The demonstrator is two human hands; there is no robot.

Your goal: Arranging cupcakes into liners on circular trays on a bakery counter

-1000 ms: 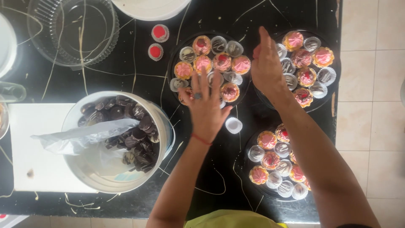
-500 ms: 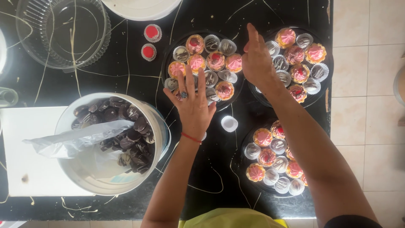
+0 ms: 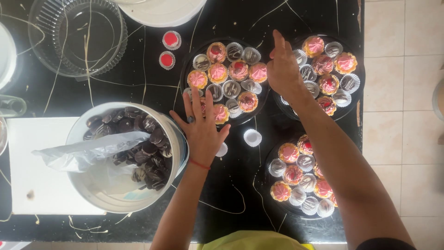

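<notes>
On the black tabletop (image 3: 138, 83), the left hand (image 3: 202, 132) lies flat, fingers spread wide, on the middle round black tray of small pink cakes (image 3: 225, 76). The right hand (image 3: 282, 69), fingers straight, touches the far-right tray (image 3: 358, 88).

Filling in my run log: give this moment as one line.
left hand: flat, open at middle tray edge | right hand: over right tray, holds nothing visible | tub of chocolates: left

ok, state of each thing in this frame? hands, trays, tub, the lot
left hand: open, fingers spread on middle tray's edge
right hand: flat, over right tray
middle tray: full
right tray: full
near tray: full
white tub: open, part-filled with chocolates
clear dome lid: upturned
</notes>
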